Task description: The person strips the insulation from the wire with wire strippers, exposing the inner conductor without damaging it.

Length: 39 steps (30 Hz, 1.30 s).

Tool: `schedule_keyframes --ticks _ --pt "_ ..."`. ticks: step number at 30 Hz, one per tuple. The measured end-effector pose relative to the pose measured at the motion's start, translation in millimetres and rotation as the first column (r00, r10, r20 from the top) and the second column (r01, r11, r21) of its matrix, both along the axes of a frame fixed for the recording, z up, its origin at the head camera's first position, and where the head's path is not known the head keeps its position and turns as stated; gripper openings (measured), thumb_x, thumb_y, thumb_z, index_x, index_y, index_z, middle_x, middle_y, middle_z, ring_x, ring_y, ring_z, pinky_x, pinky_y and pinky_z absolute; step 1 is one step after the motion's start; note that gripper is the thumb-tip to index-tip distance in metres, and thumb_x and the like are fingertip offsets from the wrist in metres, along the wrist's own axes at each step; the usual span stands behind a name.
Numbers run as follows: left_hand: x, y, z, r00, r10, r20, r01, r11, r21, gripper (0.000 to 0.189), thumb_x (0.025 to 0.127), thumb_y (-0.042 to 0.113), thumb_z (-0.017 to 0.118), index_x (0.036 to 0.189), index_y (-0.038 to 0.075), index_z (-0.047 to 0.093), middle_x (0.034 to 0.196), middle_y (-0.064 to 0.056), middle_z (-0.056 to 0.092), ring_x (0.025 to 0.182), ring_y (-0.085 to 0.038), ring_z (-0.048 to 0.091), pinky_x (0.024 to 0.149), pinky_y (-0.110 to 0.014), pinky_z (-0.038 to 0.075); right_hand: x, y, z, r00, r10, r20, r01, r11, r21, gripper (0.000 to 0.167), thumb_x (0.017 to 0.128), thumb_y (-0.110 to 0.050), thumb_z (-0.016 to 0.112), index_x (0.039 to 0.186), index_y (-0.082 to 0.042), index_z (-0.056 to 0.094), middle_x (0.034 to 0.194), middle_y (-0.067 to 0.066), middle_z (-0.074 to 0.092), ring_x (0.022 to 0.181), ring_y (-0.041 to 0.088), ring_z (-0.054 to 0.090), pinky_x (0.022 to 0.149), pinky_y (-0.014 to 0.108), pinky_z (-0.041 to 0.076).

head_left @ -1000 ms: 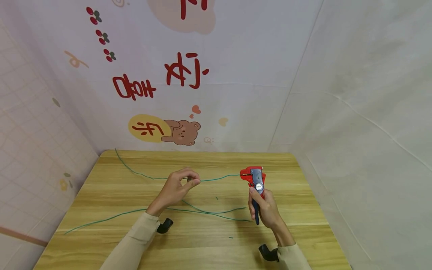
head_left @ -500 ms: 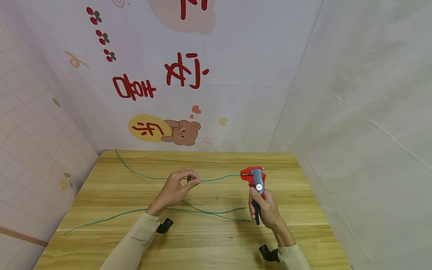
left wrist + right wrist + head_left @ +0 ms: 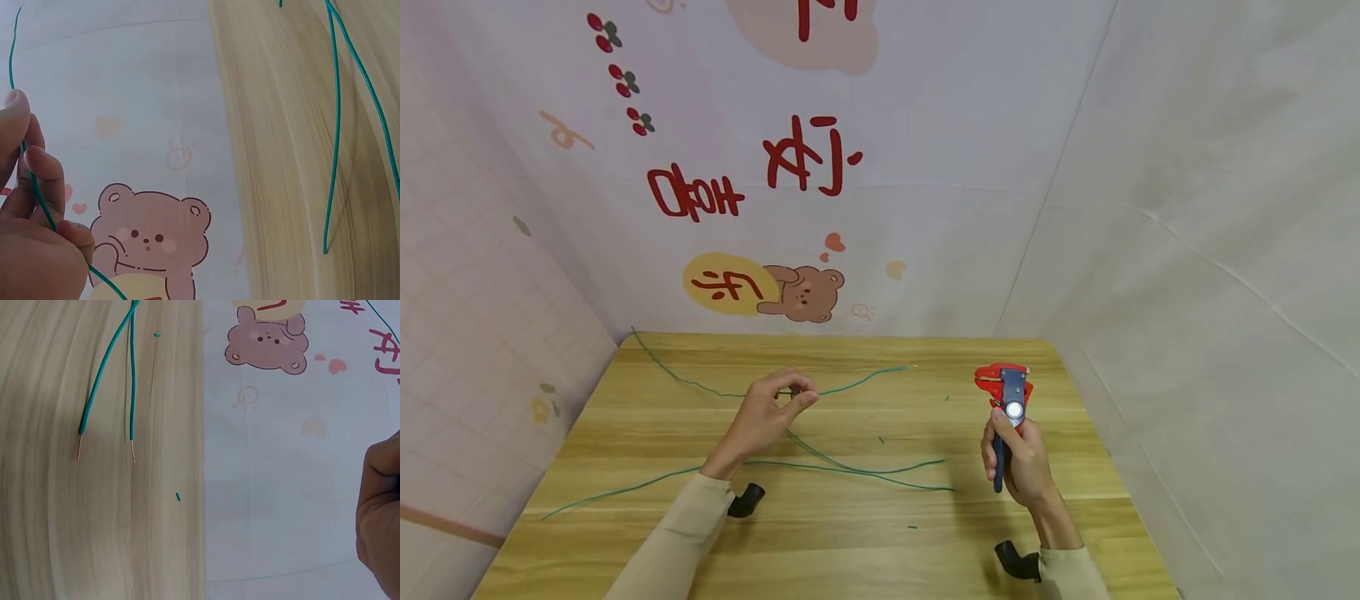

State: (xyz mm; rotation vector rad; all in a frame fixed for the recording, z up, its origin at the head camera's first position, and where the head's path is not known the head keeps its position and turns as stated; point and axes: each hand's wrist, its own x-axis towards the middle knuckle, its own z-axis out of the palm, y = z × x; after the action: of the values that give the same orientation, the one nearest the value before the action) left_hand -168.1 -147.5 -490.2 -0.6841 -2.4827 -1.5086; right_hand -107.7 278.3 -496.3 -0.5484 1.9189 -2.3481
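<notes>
My left hand [image 3: 765,412] pinches a green wire [image 3: 861,382] between thumb and fingers, its right part rising to a short bare tip. Along the palm and fingers runs the same wire [image 3: 41,199] in the left wrist view. Off to the right, my right hand [image 3: 1024,458] grips a wire stripper [image 3: 1011,392] with a red head and dark blue handles. Its red jaws stand apart from the wire's tip, with a gap between. In the right wrist view only part of the right hand [image 3: 380,519] shows; the stripper is out of sight there.
Two more green wires cross on the wooden table [image 3: 820,558], one wire [image 3: 100,381] and another wire [image 3: 132,381] both ending in bare copper. Small cut insulation pieces lie about, one piece [image 3: 947,397] near the stripper, another piece [image 3: 912,527] in front. Printed cloth walls [image 3: 925,250] surround the table.
The stripper has come off the wire and moved right with my right hand, leaving the tip bare. A small green piece now lies below. My left hand has shifted slightly left with the wire.
</notes>
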Motion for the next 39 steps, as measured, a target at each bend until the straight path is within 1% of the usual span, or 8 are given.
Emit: schedule_keyframes --ticks 2,4,10,17,21,26,32,39 --pt "0.5 1.5 -0.2 1.0 0.002 0.005 -0.002 1.0 0.0 0.011 0.107 0.015 0.078 0.105 0.025 0.079 0.101 0.006 0.076 0.087 -0.01 0.058 0.076 -0.03 0.043 -0.5 -0.2 -1.0 1.0 -0.006 -0.009 0.006 1.0 0.013 0.044 0.125 -0.016 0.033 0.091 0.008 0.047 0.06 0.012 0.048 0.046 0.008 0.061 0.041 0.031 0.054" --pt "0.5 2.9 -1.4 1.0 0.004 0.006 -0.004 1.0 -0.003 0.011 0.107 0.014 0.078 0.105 0.025 0.079 0.101 0.006 0.076 0.087 -0.01 0.059 0.077 -0.029 0.044 -1.2 0.2 -2.3 1.0 -0.012 -0.022 0.012 1.0 0.029 0.045 0.125 -0.016 0.034 0.09 0.01 0.046 0.061 0.01 0.05 0.046 0.011 0.061 0.041 0.033 0.054" --pt "-1.3 8.5 -7.3 1.0 -0.014 0.006 0.014 1.0 -0.017 0.004 0.108 0.016 0.078 0.109 0.017 0.082 0.102 0.005 0.076 0.09 -0.009 0.061 0.081 -0.03 0.048 -2.6 2.8 -5.9 0.999 -0.019 -0.04 0.021 0.998 0.054 0.043 0.124 -0.014 0.035 0.093 0.011 0.048 0.063 0.007 0.057 0.047 0.019 0.062 0.046 0.034 0.057" --pt "-3.3 16.7 -14.9 0.999 -0.038 0.008 0.038 0.999 -0.032 0.008 0.106 0.015 0.08 0.108 0.023 0.081 0.103 0.004 0.075 0.086 -0.009 0.061 0.08 -0.027 0.051 -2.9 3.1 -5.1 0.999 -0.025 -0.038 0.027 0.997 0.073 0.042 0.124 -0.015 0.035 0.094 0.012 0.049 0.064 0.005 0.06 0.049 0.016 0.064 0.048 0.033 0.059" --pt "-5.5 21.0 -20.5 0.998 -0.063 -0.007 0.063 0.997 -0.035 0.007 0.106 0.013 0.079 0.109 0.017 0.082 0.106 0.001 0.078 0.087 -0.011 0.063 0.082 -0.029 0.056 -2.6 2.9 -4.7 0.999 -0.022 -0.037 0.024 0.998 0.066 0.042 0.124 -0.014 0.035 0.094 0.013 0.049 0.065 0.005 0.061 0.049 0.016 0.065 0.048 0.033 0.059" --pt "-7.7 25.8 -27.5 0.996 -0.086 0.007 0.086 0.996 -0.035 0.006 0.106 0.012 0.079 0.109 0.016 0.083 0.108 0.0 0.08 0.094 -0.014 0.068 0.087 -0.033 0.058 -2.0 2.8 -5.2 0.999 -0.015 -0.03 0.017 0.998 0.057 0.041 0.124 -0.014 0.036 0.095 0.01 0.052 0.066 0.002 0.063 0.05 0.016 0.066 0.049 0.033 0.06" --pt "-10.1 32.2 -36.7 0.993 -0.12 0.021 0.12 0.992 -0.027 0.007 0.106 0.012 0.079 0.107 0.018 0.084 0.107 -0.001 0.081 0.095 -0.016 0.07 0.084 -0.031 0.057 -1.8 2.3 -8.7 1.0 -0.005 -0.01 0.005 0.998 0.06 0.04 0.124 -0.015 0.036 0.095 0.003 0.056 0.068 -0.002 0.066 0.052 0.014 0.067 0.051 0.031 0.061" --pt "-13.7 41.7 -44.5 0.989 -0.143 0.025 0.143 0.989 -0.035 0.007 0.104 0.011 0.081 0.103 0.017 0.084 0.105 0.0 0.081 0.096 -0.016 0.071 0.088 -0.029 0.059 -2.2 3.1 -11.2 0.999 -0.024 0.02 0.022 0.996 0.085 0.04 0.125 -0.018 0.037 0.096 -0.001 0.058 0.068 -0.004 0.066 0.053 0.011 0.068 0.052 0.03 0.061"
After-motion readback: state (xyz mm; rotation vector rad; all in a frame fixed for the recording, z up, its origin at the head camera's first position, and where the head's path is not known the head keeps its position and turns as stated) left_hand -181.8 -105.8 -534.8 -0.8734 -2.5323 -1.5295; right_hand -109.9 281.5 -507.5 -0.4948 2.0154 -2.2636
